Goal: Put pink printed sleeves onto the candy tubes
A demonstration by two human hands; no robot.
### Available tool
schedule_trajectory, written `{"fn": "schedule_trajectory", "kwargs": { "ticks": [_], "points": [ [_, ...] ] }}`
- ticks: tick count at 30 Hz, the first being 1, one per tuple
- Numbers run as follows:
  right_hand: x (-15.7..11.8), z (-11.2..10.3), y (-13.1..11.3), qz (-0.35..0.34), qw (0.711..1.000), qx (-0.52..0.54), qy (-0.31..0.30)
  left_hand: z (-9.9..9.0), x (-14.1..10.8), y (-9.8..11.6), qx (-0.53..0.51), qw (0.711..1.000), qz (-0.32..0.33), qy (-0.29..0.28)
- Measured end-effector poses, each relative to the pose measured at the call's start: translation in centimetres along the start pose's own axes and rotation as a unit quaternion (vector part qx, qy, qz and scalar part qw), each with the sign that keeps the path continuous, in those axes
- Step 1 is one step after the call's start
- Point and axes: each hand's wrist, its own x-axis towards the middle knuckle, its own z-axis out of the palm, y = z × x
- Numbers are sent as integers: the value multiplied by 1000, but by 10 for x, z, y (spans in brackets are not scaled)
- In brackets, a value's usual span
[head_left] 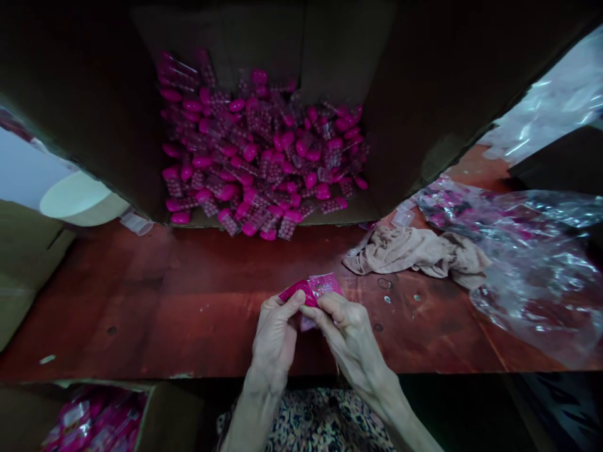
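Observation:
Over the front part of the red-brown table, my left hand (pixel 277 329) and my right hand (pixel 349 326) meet on a small pink printed packet (pixel 325 284). The left thumb presses on its left side, while the fingers of the right hand pinch its near right part. Fingers cover much of the packet, so I cannot tell what is inside it. Beyond my hands, a large cardboard box (pixel 414 94) lies with its opening towards me. Inside is a heap of small clear containers with pink caps (pixel 254 157), seemingly filled with little round pieces.
A crumpled beige cloth (pixel 414 251) lies right of my hands, beside a large clear plastic bag (pixel 532 276). A pale round bowl (pixel 82 198) stands at the left. Below the table's front edge, a lower carton (pixel 172 414) holds pink packets (pixel 97 417).

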Motion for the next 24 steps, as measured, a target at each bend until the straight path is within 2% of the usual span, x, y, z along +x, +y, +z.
{"fn": "schedule_trajectory", "kwargs": {
  "ticks": [5,16,21,24],
  "points": [
    [5,11,-8,-36,998,-45,-24,-7,0,9,-31,999,7,23],
    [8,25,-14,-56,997,-55,-17,-19,4,11,-63,996,12,57],
    [7,21,-6,22,999,6,-31,-22,5,19,-33,999,2,31],
    [11,19,-4,63,997,51,-12,-24,6,21,-26,999,17,34]
  ]
}}
